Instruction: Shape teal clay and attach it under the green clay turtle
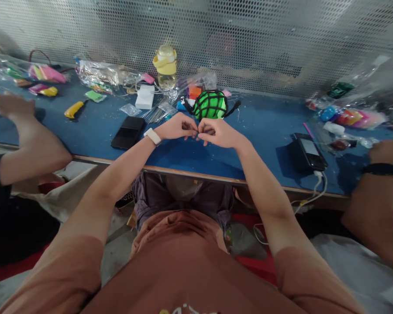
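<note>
The left hand [180, 126] and right hand [220, 131] meet at curled fingertips just in front of the black-banded green ball [210, 104]; whether they pinch something small, I cannot tell. The ball lies beyond the fingertips, slightly rightward, its black arms [234, 109] spanning left to right; the right hand is nearer. Behind-left of it stands a yellow-lidded water bottle [166, 65].

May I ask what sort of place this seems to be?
Probably a shared workshop: a long blue table runs along a perforated panel, a yellow cutter lies on it, and other people's arms show on both sides.
</note>
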